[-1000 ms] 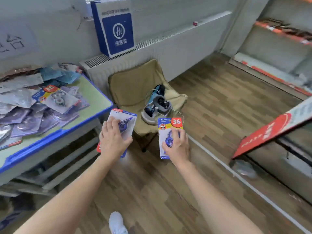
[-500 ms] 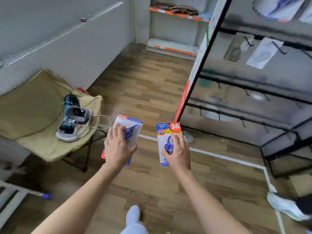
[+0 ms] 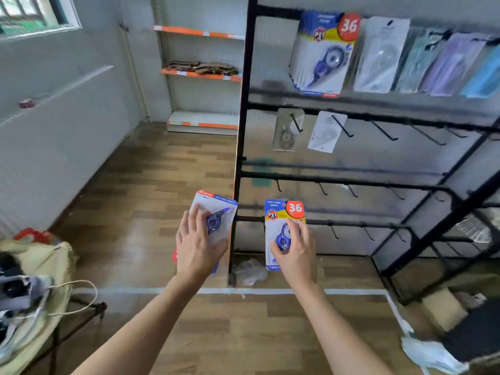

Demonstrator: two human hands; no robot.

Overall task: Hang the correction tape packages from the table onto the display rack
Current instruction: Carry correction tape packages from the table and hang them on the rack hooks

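Observation:
My left hand [image 3: 196,244] holds a white correction tape package [image 3: 216,209] with a blue and red top edge, fingers spread over its front. My right hand [image 3: 293,247] grips a yellow and blue correction tape package [image 3: 281,212] marked 36. Both packages are upright at waist height in front of the black display rack [image 3: 244,109]. On the rack's top row hang a matching 36 package [image 3: 323,55] and several others; two pale packages [image 3: 327,132] hang on the second row. Many lower hooks [image 3: 384,132] are bare.
A tan folding chair [image 3: 35,269] with a headset and cable stands at the lower left. White tape lines [image 3: 270,290] mark the wooden floor. An orange-edged shelf unit [image 3: 200,74] stands at the back. A crumpled clear wrapper [image 3: 249,272] lies at the rack's foot.
My view has swung right from the table and chair to face the rack. Both hands keep the same hold on their packages and are now closer to the rack.

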